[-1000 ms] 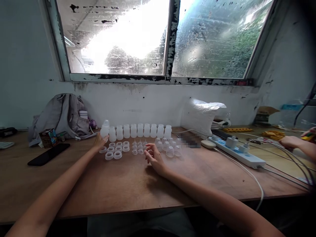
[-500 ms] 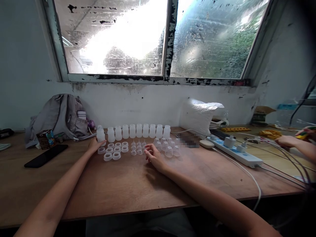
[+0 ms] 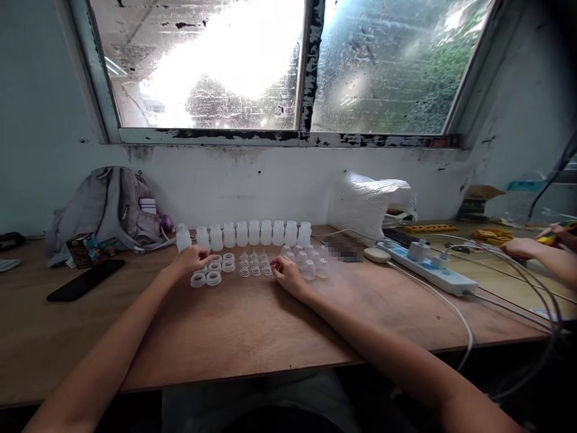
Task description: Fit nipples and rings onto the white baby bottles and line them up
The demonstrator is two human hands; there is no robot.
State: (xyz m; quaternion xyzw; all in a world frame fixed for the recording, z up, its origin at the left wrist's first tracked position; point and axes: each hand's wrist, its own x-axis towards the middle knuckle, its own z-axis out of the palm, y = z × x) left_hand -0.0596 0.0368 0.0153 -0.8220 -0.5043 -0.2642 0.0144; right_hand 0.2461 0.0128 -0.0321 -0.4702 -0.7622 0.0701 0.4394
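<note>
My left hand (image 3: 192, 260) is over the white bottle collar rings (image 3: 213, 278), its fingers slightly bent and apart; it covers some of the rings. Behind it, frosted baby bottles (image 3: 242, 233) form a row along the wall, and the leftmost bottle (image 3: 183, 237) has a clear top on it. Loosely curled and open, my right hand (image 3: 288, 275) rests on the table between the clear bottle nipples (image 3: 255, 263) and the transparent dome caps (image 3: 308, 270). Its fingertips are close to the nearest nipples; no held object shows.
At left are a grey backpack (image 3: 115, 207), a small carton (image 3: 84, 251) and a black phone (image 3: 85, 280). At right lie a white round device (image 3: 377, 255) and a power strip (image 3: 428, 270) with cables. Another person's hand (image 3: 518, 248) works at far right.
My left hand has left the leftmost bottle and moved right over the rings. My right hand has shifted slightly to the right. The view has tilted a little.
</note>
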